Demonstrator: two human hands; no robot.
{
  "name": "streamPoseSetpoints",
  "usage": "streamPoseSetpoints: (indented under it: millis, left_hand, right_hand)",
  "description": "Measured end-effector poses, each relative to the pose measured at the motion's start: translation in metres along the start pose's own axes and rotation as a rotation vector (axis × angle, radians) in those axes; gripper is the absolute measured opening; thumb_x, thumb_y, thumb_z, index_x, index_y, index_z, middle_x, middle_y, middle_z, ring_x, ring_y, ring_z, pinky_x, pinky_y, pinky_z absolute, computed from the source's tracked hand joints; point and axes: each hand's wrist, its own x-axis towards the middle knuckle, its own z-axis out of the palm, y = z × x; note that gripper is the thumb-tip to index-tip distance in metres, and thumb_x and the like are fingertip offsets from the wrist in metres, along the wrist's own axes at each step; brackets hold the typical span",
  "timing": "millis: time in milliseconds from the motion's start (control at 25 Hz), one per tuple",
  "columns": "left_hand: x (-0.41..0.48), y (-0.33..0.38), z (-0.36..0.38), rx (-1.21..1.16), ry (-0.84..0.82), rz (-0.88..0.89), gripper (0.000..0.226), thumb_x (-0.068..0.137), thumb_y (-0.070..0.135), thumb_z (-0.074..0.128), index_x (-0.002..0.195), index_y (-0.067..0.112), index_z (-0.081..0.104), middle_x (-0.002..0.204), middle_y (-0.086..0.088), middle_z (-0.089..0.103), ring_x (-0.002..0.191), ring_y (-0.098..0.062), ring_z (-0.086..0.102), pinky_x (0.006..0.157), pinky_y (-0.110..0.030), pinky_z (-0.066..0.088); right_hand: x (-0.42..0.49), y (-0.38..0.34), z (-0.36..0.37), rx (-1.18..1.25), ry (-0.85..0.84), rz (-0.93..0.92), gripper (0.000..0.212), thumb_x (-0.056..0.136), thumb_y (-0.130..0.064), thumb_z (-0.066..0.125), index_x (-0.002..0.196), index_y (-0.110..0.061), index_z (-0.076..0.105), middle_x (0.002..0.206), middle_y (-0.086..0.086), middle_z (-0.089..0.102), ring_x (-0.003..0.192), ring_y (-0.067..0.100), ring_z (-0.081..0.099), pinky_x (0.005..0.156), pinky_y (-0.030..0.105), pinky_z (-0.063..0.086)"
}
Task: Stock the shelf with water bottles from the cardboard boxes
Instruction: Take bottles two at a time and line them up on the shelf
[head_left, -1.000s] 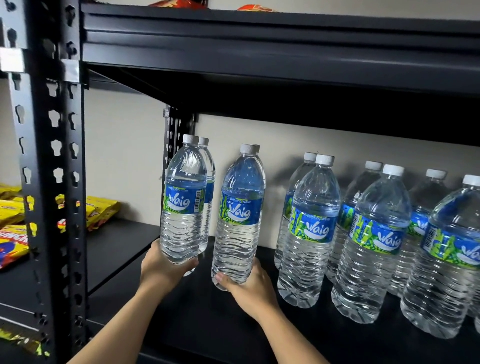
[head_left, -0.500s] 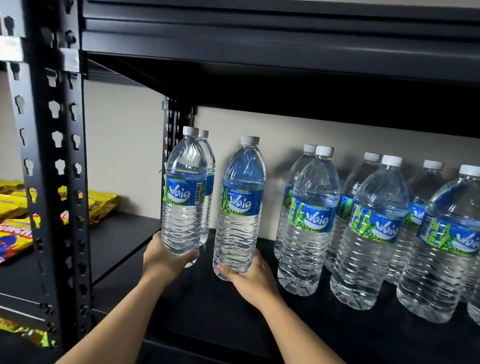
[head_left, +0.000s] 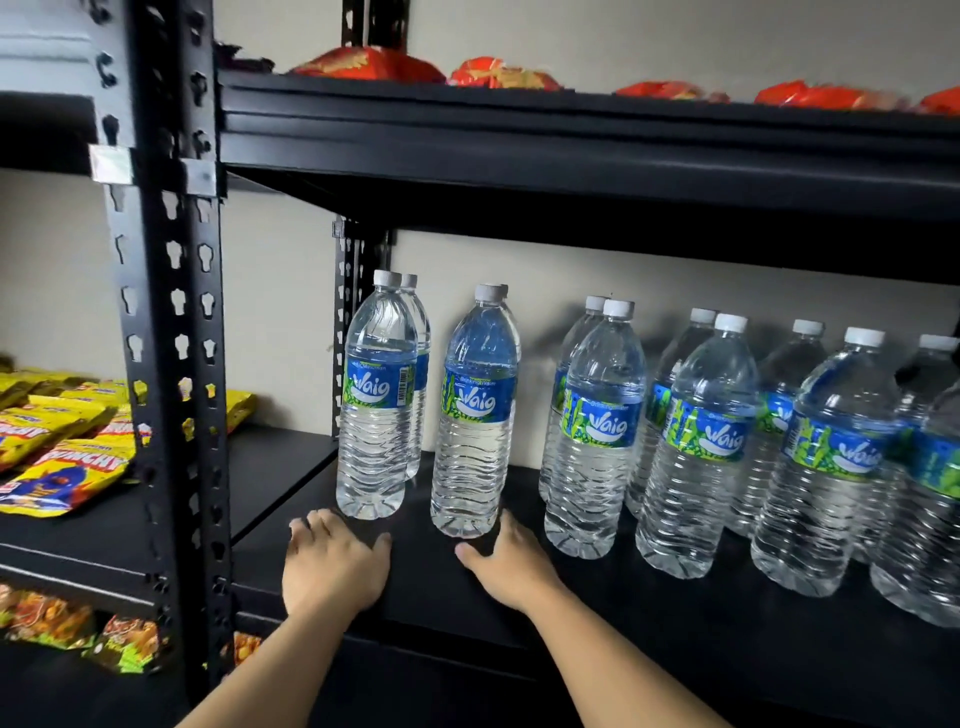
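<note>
Left hand (head_left: 335, 564), loose and empty, lies just near of the upright left bottle (head_left: 374, 415); right hand (head_left: 511, 566), likewise empty, just near of the second bottle (head_left: 475, 426).

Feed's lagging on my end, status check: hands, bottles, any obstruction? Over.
Left hand and right hand open, empty, low over the shelf front. Far-left bottle and next bottle upright just beyond them. Nothing between hands and bottles.

Bare left hand (head_left: 335, 564) and bare right hand (head_left: 511, 566) on bare, slender forearms (head_left: 618, 660).
</note>
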Motion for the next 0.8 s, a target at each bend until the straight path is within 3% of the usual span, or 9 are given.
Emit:
streamPoseSetpoints:
  millis: [80,240,400,480,560,640,800]
  left_hand:
    - [-0.024,-0.006,-0.002,0.099,-0.031,0.057,0.081,0.097,0.063,0.022,0.156,0.008,0.021,0.164,-0.006,0.018,0.151,-0.025,0.011,0.123,-0.04,0.012]
    - [-0.085,-0.015,-0.01,0.156,-0.063,0.244,0.067,0.102,0.055,0.019,0.157,0.016,0.02,0.165,-0.003,0.013,0.152,-0.025,0.007,0.123,-0.04,0.009]
    - [-0.146,-0.013,-0.022,-0.005,-0.232,0.314,0.071,0.101,0.054,0.038,0.158,0.015,0.022,0.167,-0.002,0.008,0.153,-0.024,0.012,0.121,-0.035,0.017]
    - [-0.176,-0.006,-0.027,-0.058,-0.325,0.325,0.064,0.095,0.05,0.054,0.147,0.015,0.044,0.157,-0.007,0.037,0.141,-0.023,0.04,0.111,-0.028,0.034]
    - [-0.207,0.007,-0.035,-0.002,-0.419,0.371,0.05,0.092,0.043,0.064,0.133,0.017,0.058,0.135,-0.007,0.06,0.123,-0.022,0.057,0.098,-0.026,0.044]
    - [-0.234,0.025,-0.043,0.097,-0.525,0.455,0.049,0.091,0.043,0.065,0.133,0.019,0.058,0.129,-0.005,0.063,0.116,-0.021,0.061,0.097,-0.03,0.049]
    - [-0.272,0.065,-0.054,0.182,-0.732,0.573,0.051,0.095,0.046,0.058,0.138,0.02,0.05,0.111,-0.002,0.067,0.1,-0.018,0.065,0.091,-0.036,0.054]
  right_hand:
    - [-0.03,0.006,-0.003,-0.117,0.0,-0.036,0.073,0.1,-0.051,0.041,0.156,-0.008,0.021,0.16,0.012,0.029,0.147,0.027,0.028,0.118,0.035,0.023]
    - [-0.088,0.024,-0.008,-0.214,-0.012,-0.182,0.06,0.104,-0.049,0.027,0.157,-0.02,0.025,0.165,-0.001,0.019,0.152,0.015,0.013,0.123,0.035,0.009]
    - [-0.156,0.048,-0.01,-0.3,-0.003,-0.275,0.066,0.101,-0.048,0.039,0.159,-0.023,0.017,0.167,-0.003,0.007,0.153,0.014,0.0,0.124,0.036,0.001]
    - [-0.189,0.06,-0.017,-0.264,-0.009,-0.264,0.064,0.098,-0.042,0.05,0.155,-0.021,0.03,0.166,-0.001,0.014,0.153,0.016,0.006,0.123,0.036,0.011]
    - [-0.217,0.069,-0.03,-0.172,-0.119,-0.149,0.057,0.095,-0.043,0.056,0.148,-0.025,0.043,0.158,0.003,0.033,0.146,0.023,0.03,0.117,0.038,0.03]
    - [-0.241,0.084,-0.041,-0.175,-0.245,-0.03,0.057,0.093,-0.047,0.059,0.145,-0.03,0.045,0.15,0.004,0.044,0.135,0.026,0.045,0.109,0.04,0.039]
    - [-0.285,0.12,-0.062,-0.223,-0.348,0.089,0.056,0.092,-0.049,0.06,0.144,-0.034,0.048,0.147,0.002,0.049,0.134,0.023,0.046,0.108,0.04,0.039]
